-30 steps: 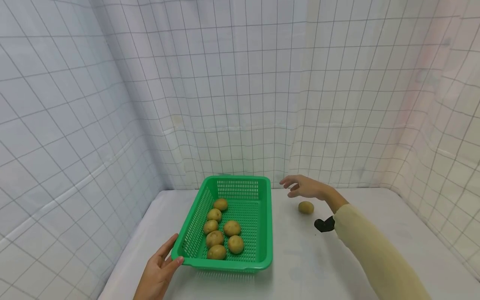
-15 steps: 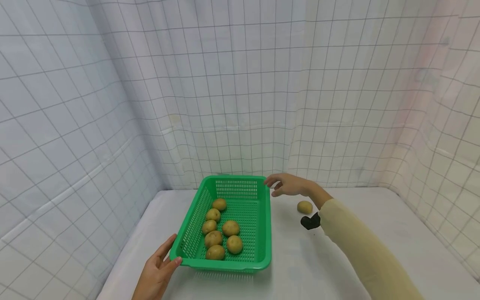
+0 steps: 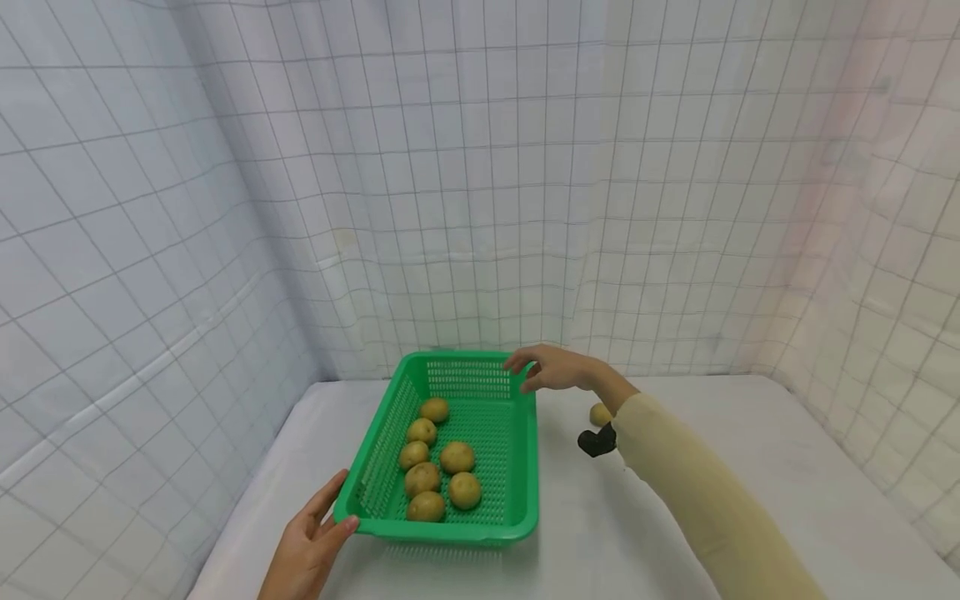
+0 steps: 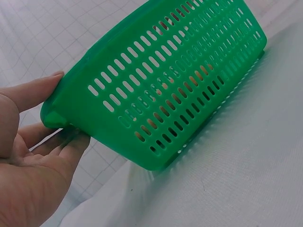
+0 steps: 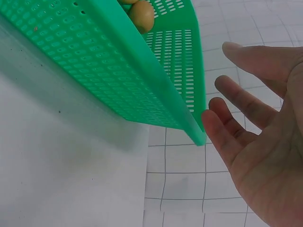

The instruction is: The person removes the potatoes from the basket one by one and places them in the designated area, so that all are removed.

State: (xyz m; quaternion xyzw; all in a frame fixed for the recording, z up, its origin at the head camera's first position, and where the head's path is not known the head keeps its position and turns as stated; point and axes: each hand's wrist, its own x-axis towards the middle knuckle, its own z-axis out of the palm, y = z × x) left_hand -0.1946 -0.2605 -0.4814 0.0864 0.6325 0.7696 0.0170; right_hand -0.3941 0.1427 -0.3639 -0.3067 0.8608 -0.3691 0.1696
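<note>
A green plastic basket (image 3: 442,531) stands on the white table with several potatoes (image 3: 423,479) inside, mostly along its left and near part. At the near left corner my left hand (image 3: 302,546) grips the rim, thumb on top and fingers beneath, as the left wrist view also shows on the basket (image 4: 142,85). My right hand (image 3: 553,368) is over the far right corner, fingers spread and loosely bent, holding nothing. In the right wrist view one fingertip of the right hand (image 5: 255,127) overlaps the basket's rim (image 5: 201,137).
One potato (image 3: 599,415) lies on the table (image 3: 720,433) right of the basket, partly hidden behind the right sleeve (image 3: 697,483). A black piece (image 3: 596,442) hangs at the right wrist. White gridded curtains (image 3: 480,183) surround the table at the back and sides.
My right hand has moved left, from above the lone potato to the basket's far right corner. My left hand keeps its grip on the near corner. The view has shifted slightly.
</note>
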